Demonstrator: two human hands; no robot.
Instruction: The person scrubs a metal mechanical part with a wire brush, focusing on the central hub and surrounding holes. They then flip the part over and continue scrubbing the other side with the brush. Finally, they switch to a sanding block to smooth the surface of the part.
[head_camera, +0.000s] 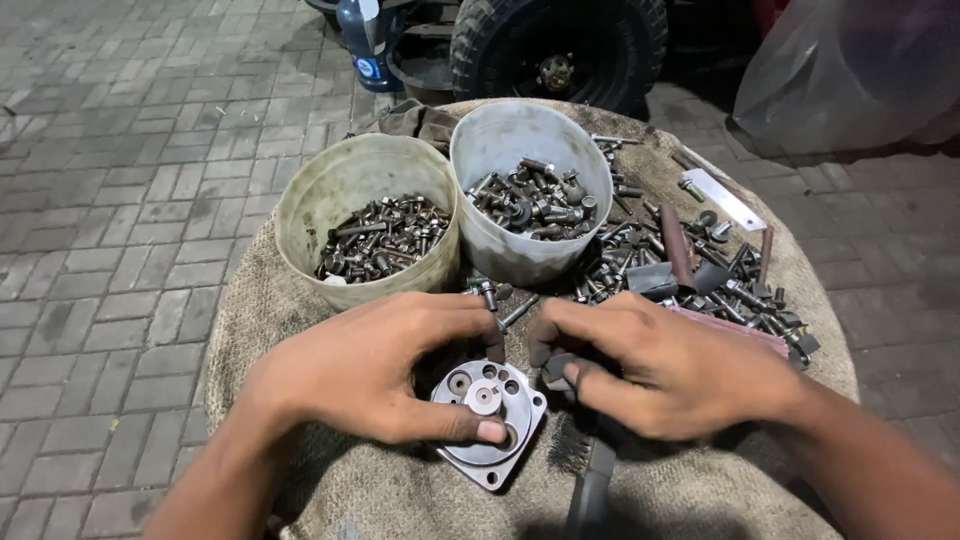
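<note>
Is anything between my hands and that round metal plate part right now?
Nothing visible. The left hand already rests on the metal plate, thumb on its face. The right hand is at its upper right edge, holding a small dark piece.

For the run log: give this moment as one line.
left hand: holds round metal plate | right hand: fingertips at plate edge | behind: two tubs of bolts | surface: burlap

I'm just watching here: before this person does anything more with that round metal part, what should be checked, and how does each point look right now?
1. Left hand steadies the metal housing: ok, thumb on its face.
2. Right hand has a small dark piece in its fingers: ok; what the piece is, cannot tell.
3. Housing lies flat on the burlap cloth: ok.
4. Both bolt tubs upright: ok.
5. Loose bolts clear of the hands: ok.
</note>
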